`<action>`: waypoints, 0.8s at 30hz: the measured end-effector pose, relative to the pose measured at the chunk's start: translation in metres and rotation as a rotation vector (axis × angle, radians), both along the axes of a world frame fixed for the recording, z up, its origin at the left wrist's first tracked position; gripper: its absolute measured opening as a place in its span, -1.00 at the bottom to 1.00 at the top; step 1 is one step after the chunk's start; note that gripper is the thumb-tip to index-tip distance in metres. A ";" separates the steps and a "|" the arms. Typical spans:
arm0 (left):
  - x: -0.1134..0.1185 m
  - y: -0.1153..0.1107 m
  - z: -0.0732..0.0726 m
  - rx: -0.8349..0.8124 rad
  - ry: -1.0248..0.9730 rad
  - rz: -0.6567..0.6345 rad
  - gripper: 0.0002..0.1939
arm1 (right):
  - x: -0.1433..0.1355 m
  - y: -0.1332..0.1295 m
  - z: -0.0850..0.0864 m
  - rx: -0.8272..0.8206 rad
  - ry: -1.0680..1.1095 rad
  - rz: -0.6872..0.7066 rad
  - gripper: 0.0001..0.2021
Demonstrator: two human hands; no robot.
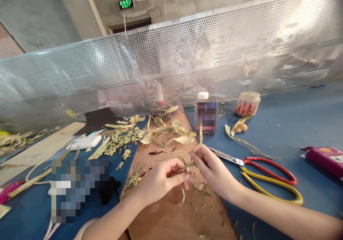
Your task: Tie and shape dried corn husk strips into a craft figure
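Above a brown board (pixel 174 220), my left hand (pixel 162 179) pinches a small, pale dried plant piece (pixel 189 167) between thumb and fingers. Close by on the right, my right hand (pixel 210 166) is closed on a thin dried leaf strip (pixel 200 138) that sticks up past its fingertips. Curled dried leaves (pixel 184 138) are heaped on the board behind both hands, and small scraps lie around them. To the right, scissors (pixel 242 162) with one red and one yellow handle lie on the blue table, their blade tips hidden behind my right hand.
A white-capped bottle (pixel 203 96) and a clear jar (pixel 248 104) stand at the back right. A magenta tool (pixel 324 160) lies far right. Dried flower sprigs (pixel 125 140), a white case (pixel 85 142) and a blurred-out object (pixel 80 190) are left. A perforated metal screen (pixel 171 61) spans the back.
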State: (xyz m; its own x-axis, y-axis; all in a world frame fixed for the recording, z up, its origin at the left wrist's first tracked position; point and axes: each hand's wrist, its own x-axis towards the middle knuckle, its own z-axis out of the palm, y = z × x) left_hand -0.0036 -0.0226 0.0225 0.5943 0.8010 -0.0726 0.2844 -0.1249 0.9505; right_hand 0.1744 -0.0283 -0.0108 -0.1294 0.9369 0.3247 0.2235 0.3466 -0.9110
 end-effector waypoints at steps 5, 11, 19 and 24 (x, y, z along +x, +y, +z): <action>0.002 -0.001 0.000 -0.029 -0.003 -0.036 -0.86 | 0.000 0.000 0.005 -0.011 0.025 0.033 -0.82; 0.003 0.003 -0.004 -0.166 -0.117 0.024 -0.80 | -0.001 0.001 0.016 -0.589 0.424 0.234 -0.77; 0.004 0.005 -0.007 -0.227 -0.163 0.041 -0.80 | 0.005 0.002 0.017 -0.771 0.479 0.349 -0.76; 0.004 0.004 -0.006 -0.177 -0.125 0.038 -0.78 | 0.002 0.001 0.016 -0.673 0.459 0.280 -0.78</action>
State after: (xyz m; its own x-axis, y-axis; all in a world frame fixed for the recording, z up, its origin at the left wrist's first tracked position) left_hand 0.0001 -0.0185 0.0169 0.5773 0.8041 -0.1417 0.1645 0.0555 0.9848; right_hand 0.1766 -0.0273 0.0048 -0.3764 0.9021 -0.2112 -0.2305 -0.3119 -0.9217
